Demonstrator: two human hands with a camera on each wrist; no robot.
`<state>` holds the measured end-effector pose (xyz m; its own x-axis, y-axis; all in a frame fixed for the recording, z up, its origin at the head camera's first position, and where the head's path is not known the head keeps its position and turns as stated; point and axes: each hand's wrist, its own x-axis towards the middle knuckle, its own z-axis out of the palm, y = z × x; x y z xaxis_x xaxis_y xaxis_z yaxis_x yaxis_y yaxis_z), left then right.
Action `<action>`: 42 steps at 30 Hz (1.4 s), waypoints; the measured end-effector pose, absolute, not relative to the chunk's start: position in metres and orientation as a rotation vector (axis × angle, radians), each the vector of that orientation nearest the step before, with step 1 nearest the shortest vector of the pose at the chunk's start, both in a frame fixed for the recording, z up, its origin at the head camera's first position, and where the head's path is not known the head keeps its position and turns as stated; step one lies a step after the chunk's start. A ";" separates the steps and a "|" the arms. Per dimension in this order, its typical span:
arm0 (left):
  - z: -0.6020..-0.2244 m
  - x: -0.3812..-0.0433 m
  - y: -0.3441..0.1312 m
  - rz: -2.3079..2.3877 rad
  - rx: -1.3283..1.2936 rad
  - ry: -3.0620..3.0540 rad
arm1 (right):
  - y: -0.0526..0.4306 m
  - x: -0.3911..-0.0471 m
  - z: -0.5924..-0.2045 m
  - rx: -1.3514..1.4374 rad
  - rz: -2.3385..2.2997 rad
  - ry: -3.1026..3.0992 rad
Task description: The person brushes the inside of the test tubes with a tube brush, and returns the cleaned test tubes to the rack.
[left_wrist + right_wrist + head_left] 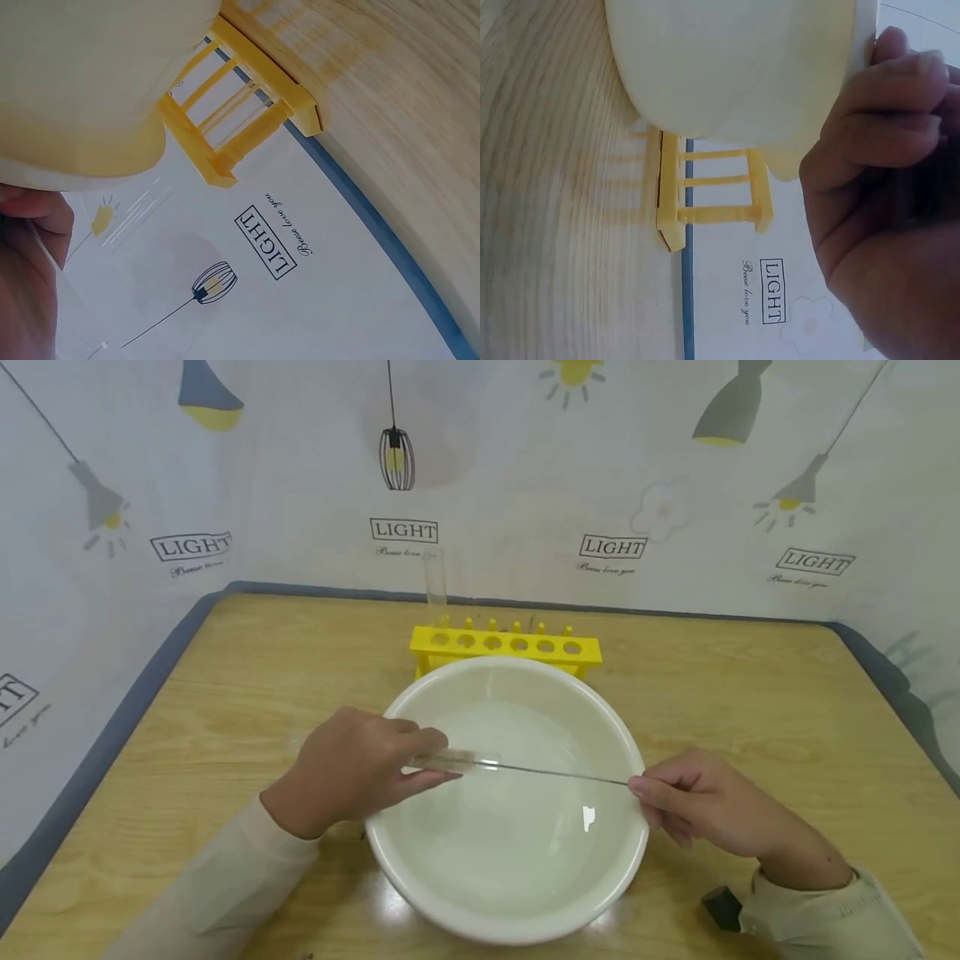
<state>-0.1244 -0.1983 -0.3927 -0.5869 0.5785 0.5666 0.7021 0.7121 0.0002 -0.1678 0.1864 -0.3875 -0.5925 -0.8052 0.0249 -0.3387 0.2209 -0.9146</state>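
Above a white basin (pixel 506 931), my left hand (pixel 348 772) holds a clear test tube (pixel 487 761) lying nearly level. A thin twisted wire handle of a test tube brush (pixel 562 773) runs out of the tube's mouth toward the right. My right hand (pixel 708 797) pinches the far end of that wire near the basin's right rim. The brush head looks to be inside the tube, mostly covered by the left fingers. In the right wrist view the curled fingers of the right hand (pixel 885 142) show beside the basin's wall (pixel 727 67).
Behind the basin stands a yellow test tube rack (pixel 510 645), with another clear tube (pixel 436 589) upright at its left end. A small black object (pixel 722 907) lies by the right sleeve. A printed white sheet (pixel 495 485) borders the wooden table (pixel 750 693) at the back.
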 end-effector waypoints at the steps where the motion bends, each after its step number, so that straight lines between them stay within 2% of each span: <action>1: -0.393 -0.125 -0.198 -0.299 -0.975 -2.380 | 0.187 -0.168 -0.388 -1.064 -1.350 2.039; 35: -0.389 -0.126 -0.194 -0.324 -1.001 -2.371 | 0.202 -0.183 -0.389 -1.042 -1.264 1.957; 42: -0.391 -0.123 -0.193 -0.284 -0.962 -2.402 | 0.201 -0.178 -0.384 -1.005 -1.346 1.956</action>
